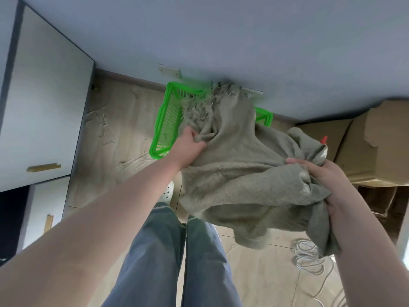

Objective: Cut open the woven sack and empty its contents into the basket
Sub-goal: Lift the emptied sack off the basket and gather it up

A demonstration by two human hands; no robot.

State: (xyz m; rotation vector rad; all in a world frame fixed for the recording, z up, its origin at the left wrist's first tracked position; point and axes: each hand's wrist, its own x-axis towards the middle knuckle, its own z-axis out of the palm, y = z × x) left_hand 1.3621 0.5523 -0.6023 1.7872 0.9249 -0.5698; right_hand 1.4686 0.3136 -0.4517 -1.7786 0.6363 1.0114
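Holding the woven sack [243, 173] mid-frame over the green basket [164, 127] on the floor, I've got my left hand [190, 144] bunching cloth near the frayed mouth, and my right hand [325, 180] clutching the gathered end at right.

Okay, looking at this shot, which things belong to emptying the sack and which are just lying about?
Part of the job:
- woven sack, frayed end over the basket
- green basket
- left hand, gripping the sack
- right hand, gripping the bunched end

Lying about:
- cardboard boxes
- white cable
- loose fibres on the floor
- cabinet
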